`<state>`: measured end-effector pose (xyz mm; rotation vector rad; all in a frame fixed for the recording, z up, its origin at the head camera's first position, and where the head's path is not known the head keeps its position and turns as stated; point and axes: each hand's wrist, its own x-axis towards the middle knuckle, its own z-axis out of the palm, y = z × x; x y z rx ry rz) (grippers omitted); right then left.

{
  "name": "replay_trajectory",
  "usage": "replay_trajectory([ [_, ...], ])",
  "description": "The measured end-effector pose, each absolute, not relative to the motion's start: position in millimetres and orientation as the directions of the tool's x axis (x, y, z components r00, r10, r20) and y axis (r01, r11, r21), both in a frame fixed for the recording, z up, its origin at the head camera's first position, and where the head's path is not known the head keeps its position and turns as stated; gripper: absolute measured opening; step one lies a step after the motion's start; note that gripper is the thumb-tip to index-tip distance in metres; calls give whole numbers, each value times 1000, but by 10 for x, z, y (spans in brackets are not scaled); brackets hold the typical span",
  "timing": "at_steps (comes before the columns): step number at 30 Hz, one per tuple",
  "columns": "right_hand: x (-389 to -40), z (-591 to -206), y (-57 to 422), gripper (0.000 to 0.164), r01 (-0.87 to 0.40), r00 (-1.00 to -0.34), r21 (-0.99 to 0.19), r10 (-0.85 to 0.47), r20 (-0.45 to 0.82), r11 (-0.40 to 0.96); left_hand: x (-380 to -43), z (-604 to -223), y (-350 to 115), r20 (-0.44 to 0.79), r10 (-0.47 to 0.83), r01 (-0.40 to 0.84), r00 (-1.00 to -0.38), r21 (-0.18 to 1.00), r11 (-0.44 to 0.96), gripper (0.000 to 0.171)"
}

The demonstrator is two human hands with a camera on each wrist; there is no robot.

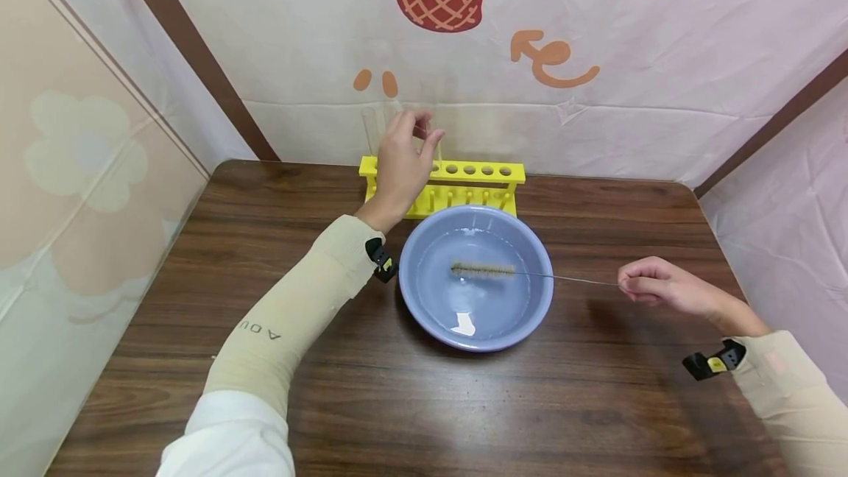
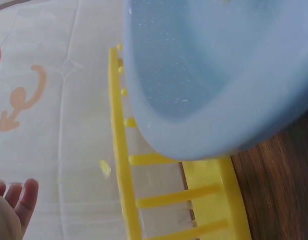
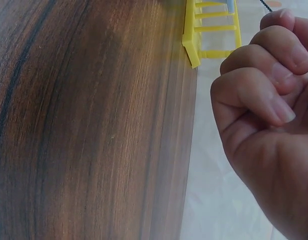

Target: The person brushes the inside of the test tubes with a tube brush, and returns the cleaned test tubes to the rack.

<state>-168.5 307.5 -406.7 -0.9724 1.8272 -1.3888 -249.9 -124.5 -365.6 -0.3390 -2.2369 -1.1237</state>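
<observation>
My left hand (image 1: 400,168) is over the left part of a yellow test tube rack (image 1: 478,179), thumb and fingers pinching a clear glass test tube (image 1: 438,157) that stands upright at the rack. The glass is faint, and the palm hides part of the rack. Another clear test tube (image 1: 369,131) rises from the rack's left end. My right hand (image 1: 662,287), off to the right, grips the thin wire handle of a test tube brush (image 1: 483,270) with curled fingers. Its bristles lie over the water inside a blue basin (image 1: 411,300). In the right wrist view the fingers (image 3: 254,95) are folded inward.
The basin stands close in front of the rack on a dark wooden table (image 1: 411,403). A printed cloth (image 1: 318,35) hangs right behind the table's far edge, with more cloth at both sides. Black wrist cameras (image 1: 382,260) are strapped to both sleeves.
</observation>
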Motion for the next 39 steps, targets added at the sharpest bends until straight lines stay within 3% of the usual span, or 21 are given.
replay_trajectory([
  [18,-1697,-4065,3054,31,-161,-512,-973,-857,-62,167,-2548,-3739,-1176,645,-2,404,-764,482,777,40],
  [22,-1701,-4072,3058,31,-166,-519,-971,-853,-63,172,-2547,-3745,-1169,606,-16,369,-796,505,780,41],
  [27,-1698,-4072,3052,31,-180,-522,-968,-851,-56,174,-2544,-3746,-1194,537,-25,320,-843,539,779,32],
  [39,-1711,-4067,3028,25,-197,-521,-967,-853,-35,160,-2567,-3717,-1251,372,69,236,-926,426,873,25],
])
